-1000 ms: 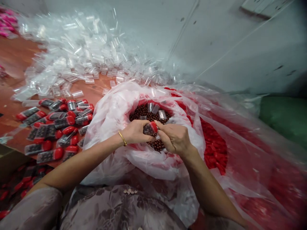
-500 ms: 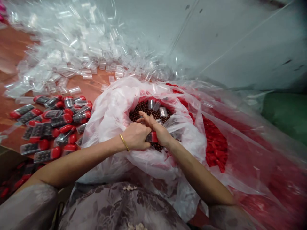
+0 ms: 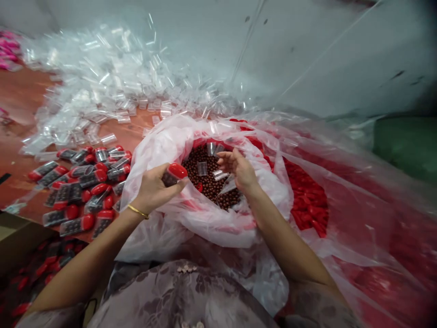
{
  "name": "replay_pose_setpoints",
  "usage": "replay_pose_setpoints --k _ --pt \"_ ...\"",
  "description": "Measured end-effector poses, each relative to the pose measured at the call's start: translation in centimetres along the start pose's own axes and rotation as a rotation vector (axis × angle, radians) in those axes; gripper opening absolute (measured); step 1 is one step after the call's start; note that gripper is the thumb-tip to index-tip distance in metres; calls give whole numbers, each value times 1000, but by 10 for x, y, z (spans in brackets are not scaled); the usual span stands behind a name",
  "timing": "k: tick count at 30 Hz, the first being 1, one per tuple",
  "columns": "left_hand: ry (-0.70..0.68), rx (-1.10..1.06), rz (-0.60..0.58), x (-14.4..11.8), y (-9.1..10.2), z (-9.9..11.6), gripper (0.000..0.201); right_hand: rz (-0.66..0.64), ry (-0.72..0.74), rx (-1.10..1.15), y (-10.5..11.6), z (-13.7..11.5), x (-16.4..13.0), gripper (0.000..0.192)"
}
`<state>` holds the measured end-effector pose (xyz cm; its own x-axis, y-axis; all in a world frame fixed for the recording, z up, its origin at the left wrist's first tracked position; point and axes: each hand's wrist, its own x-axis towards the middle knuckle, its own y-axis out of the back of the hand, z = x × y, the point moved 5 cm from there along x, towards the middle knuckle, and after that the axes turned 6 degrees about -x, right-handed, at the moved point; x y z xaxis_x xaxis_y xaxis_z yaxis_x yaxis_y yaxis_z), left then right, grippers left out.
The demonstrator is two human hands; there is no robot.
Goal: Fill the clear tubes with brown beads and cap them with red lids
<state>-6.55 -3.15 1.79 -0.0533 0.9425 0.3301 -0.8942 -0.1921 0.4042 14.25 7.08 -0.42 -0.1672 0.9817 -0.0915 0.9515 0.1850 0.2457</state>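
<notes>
While the left hand point(image 3: 153, 189) pinches a red-capped tube point(image 3: 172, 174) over the bag point(image 3: 160, 155) rim, the right hand point(image 3: 239, 168) hovers loose-fingered over brown beads point(image 3: 208, 182) — a slack cap could pop, spilling beads onto the tabletop point(image 3: 20, 91).

bag point(image 3: 205, 223): thin translucent plastic | cap point(image 3: 177, 171): glossy red plastic | table point(image 3: 20, 91): reddish wood

Red cap point(image 3: 177, 171), brown beads point(image 3: 208, 182), clear tubes point(image 3: 112, 86), gold bangle point(image 3: 138, 211), floral grey dress point(image 3: 177, 296).
</notes>
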Motion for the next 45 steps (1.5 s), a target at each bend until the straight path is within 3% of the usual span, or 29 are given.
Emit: replay_pose_setpoints --k 3,8,10,12,14,17,19,22,24,26,28,30,32,34,36,40,43,45 --pt "26 103 -39 0 0 1 23 9 183 -66 -10 -7 -9 46" --pt "42 255 -111 5 -23 6 31 -160 746 -326 -39 -46 -51 33" --pt "51 208 -106 3 -19 6 33 -154 830 -502 -37 -47 -55 31" --pt "69 171 -65 -1 -1 3 34 -156 795 -723 -34 -39 -47 28" --pt "116 248 33 -9 31 -5 33 -274 738 -988 -36 -24 -38 27" --pt "266 588 149 -24 88 -24 30 -594 719 -1271 -52 2 -33 30" --pt "355 878 118 -33 118 -39 29 -714 713 -1352 -62 15 -32 31" --pt "304 1129 26 -36 142 -52 28 -716 668 -1434 -67 24 -29 29" --pt "171 1138 66 -28 141 -47 32 -677 598 -1456 -61 24 -24 27" --pt "14 1062 140 -13 126 -28 38 -599 491 -1437 -48 20 -16 27" --pt "-113 932 105 6 92 -4 35 -452 360 -1381 -30 13 -7 29" --pt "-179 841 -99 27 42 16 32 -278 253 -1303 -10 6 1 30" --pt "-191 846 -383 46 -14 25 33 -143 185 -1235 5 2 6 29" --pt "-97 900 -604 63 -61 18 38 -77 153 -1187 14 3 8 26" --pt "48 945 -709 78 -94 0 43 -52 140 -1158 19 5 10 25" --pt "258 846 -687 101 -127 -33 56 9 209 -1064 22 5 13 22" --pt "253 763 -657 107 -135 -39 52 147 302 -974 28 -1 13 21" --pt "224 765 -675 107 -133 -37 44 273 289 -913 37 -4 12 23"
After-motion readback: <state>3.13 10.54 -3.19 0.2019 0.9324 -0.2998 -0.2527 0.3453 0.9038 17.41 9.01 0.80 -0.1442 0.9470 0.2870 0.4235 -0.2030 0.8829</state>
